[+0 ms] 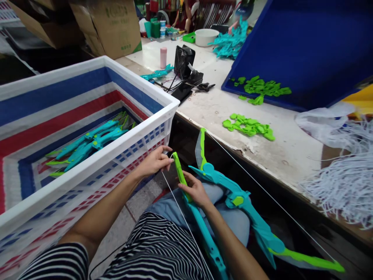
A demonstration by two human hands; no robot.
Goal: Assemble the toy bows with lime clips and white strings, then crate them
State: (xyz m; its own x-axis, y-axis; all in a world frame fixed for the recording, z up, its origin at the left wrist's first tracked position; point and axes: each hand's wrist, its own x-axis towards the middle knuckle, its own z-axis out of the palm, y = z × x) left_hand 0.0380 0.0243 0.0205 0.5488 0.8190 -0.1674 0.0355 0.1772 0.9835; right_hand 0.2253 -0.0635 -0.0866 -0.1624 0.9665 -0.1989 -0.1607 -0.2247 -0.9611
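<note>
My left hand is closed in a pinch on a white string, close to the tip of a green bow limb. My right hand grips that limb, part of a teal toy bow that slants down across my lap and out of the lower edge. A second toy bow, teal with green tips, lies over my knees to the right. Its string runs taut from tip to tip. The exact spot where the left fingertips meet the string is too small to make out.
A white plastic crate with a striped lining stands at left, several toy bows inside. On the table are green pieces, a black fan and a bundle of white strings. A tilted blue tray holds more green pieces.
</note>
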